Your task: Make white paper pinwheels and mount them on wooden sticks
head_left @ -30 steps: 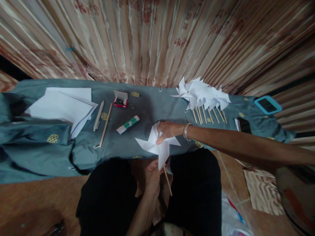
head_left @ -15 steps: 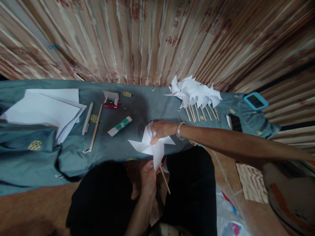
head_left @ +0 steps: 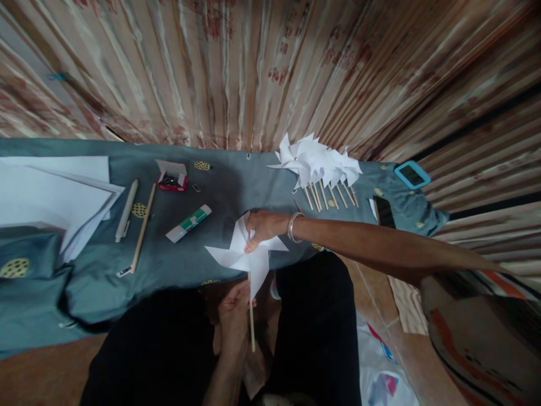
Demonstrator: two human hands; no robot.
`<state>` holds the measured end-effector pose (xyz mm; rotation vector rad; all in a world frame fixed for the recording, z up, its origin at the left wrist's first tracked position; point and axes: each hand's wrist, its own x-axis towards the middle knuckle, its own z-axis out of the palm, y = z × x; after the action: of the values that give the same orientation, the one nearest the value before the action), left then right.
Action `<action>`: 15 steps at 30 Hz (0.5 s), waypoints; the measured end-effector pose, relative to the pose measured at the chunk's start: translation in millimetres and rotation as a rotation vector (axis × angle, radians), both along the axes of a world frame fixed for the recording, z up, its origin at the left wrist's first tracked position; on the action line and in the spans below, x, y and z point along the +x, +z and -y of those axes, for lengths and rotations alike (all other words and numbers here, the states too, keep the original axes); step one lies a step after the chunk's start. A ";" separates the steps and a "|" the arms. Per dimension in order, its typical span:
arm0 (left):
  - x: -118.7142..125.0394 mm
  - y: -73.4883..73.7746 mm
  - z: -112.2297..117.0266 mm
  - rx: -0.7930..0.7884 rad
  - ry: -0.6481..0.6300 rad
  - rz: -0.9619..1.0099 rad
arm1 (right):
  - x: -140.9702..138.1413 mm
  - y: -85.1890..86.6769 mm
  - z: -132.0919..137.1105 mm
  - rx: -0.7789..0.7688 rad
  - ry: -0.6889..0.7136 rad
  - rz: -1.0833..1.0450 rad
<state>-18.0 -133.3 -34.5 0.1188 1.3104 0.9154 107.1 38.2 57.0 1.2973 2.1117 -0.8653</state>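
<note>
White paper pinwheel (head_left: 236, 257) with pointed blades sits at the near edge of the cloth-covered grey-green table (head_left: 228, 197), below and left of the right hand (head_left: 264, 226), whose grip pinches it near the middle, thumb on the front face. Its slim pale wooden stick (head_left: 252, 330) points down beside the left hand's (head_left: 235, 307) curled fingers; a blade partly covers them, so I cannot tell whether that grip is closed.
</note>
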 end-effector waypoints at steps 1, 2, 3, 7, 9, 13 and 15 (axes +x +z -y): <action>-0.9 0.3 0.4 0.002 0.002 -0.002 | 0.1 0.4 0.1 -0.003 -0.007 -0.014; -1.9 0.3 0.9 0.008 0.002 -0.002 | 0.3 0.8 0.3 -0.006 -0.011 -0.029; -3.1 0.0 1.6 0.014 -0.002 -0.001 | 0.5 0.9 0.3 -0.009 -0.013 -0.040; -8.8 -3.6 3.8 0.024 -0.039 -0.049 | 1.6 -1.6 -0.5 -0.011 -0.009 -0.022; -11.4 -5.3 3.6 0.047 -0.056 -0.077 | 2.1 -3.7 -1.2 -0.003 -0.005 -0.022; -14.8 -6.5 1.9 0.078 -0.067 -0.054 | 2.8 -6.6 -2.0 0.021 0.005 -0.007; -15.5 -6.1 1.6 0.075 -0.066 -0.043 | 3.3 -8.2 -2.0 0.013 -0.003 -0.013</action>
<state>-33.6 -134.9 -40.7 0.2397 1.3048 0.9099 110.4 40.2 48.9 1.3051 2.1296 -0.8644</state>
